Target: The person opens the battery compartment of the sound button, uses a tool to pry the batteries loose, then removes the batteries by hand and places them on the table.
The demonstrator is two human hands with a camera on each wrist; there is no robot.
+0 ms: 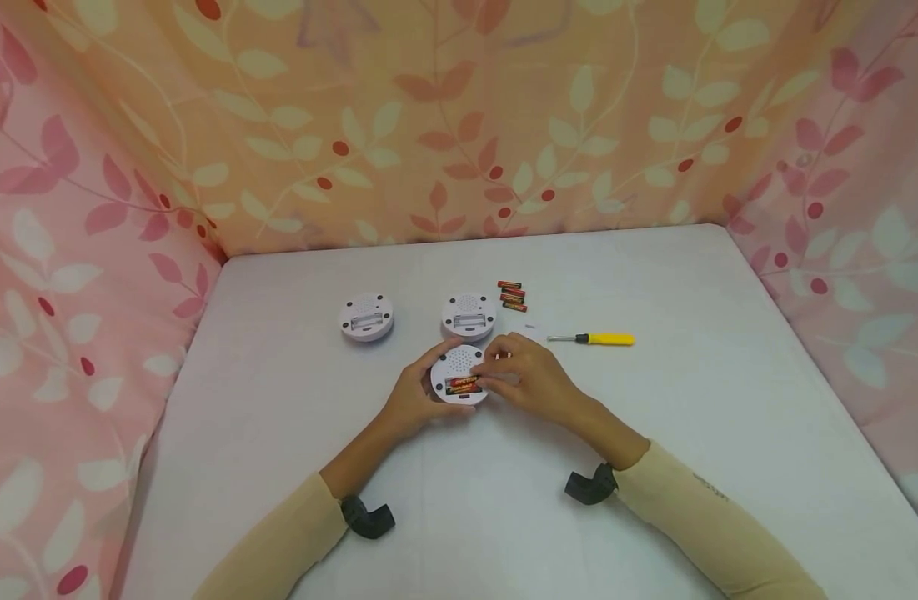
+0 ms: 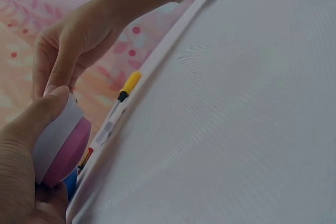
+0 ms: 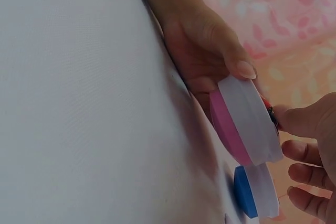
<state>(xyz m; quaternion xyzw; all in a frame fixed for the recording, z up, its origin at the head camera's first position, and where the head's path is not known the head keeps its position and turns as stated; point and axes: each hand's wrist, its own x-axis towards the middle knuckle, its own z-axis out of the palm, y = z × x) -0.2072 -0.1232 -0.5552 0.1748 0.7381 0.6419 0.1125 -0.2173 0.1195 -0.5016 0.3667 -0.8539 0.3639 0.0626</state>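
My left hand [image 1: 415, 392] grips a round white device [image 1: 457, 360] by its rim, thumb on the near side and fingers on the far side. Its top face has a dotted speaker grille, and pink shows on its lower side [image 3: 231, 121] in the right wrist view. Two red-and-black batteries [image 1: 462, 386] lie side by side in its compartment. Over the device's right edge, my right hand [image 1: 534, 375] has its thumb and index finger at the end of a battery. In the right wrist view the thumb [image 3: 299, 121] meets the battery's dark tip [image 3: 273, 116].
Two more white round devices stand behind, one at left [image 1: 367, 315] and one just beyond my hands [image 1: 469, 313], their battery bays uncovered. Several loose batteries [image 1: 513, 297] lie beside the second. A yellow-handled screwdriver [image 1: 609, 339] and a small white piece [image 1: 532, 331] lie to the right.
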